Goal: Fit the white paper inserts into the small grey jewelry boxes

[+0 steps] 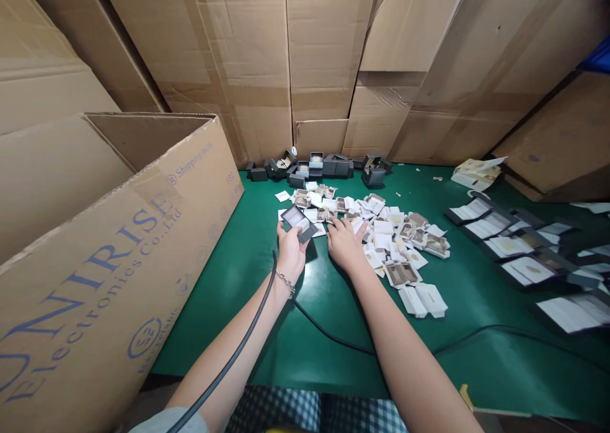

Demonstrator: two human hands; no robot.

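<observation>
My left hand (291, 248), with a chain bracelet at the wrist, holds a small open black box (299, 222) that has a white insert inside. To its right, my right hand (344, 243) rests at the left edge of a pile of white papers and grey-brown molded inserts (382, 227). Its fingers are spread and bent a little, their tips over the pile, and nothing shows in its grasp. Two folded white pieces (422, 301) lie at the near end of the pile.
A large open carton (185, 210) stands at the left on the green table (319, 363). Black boxes (337, 167) line the back edge. Open black boxes with white papers (508, 245) lie at the right. A black cable (328, 334) crosses the front. Cartons (328, 58) form the back wall.
</observation>
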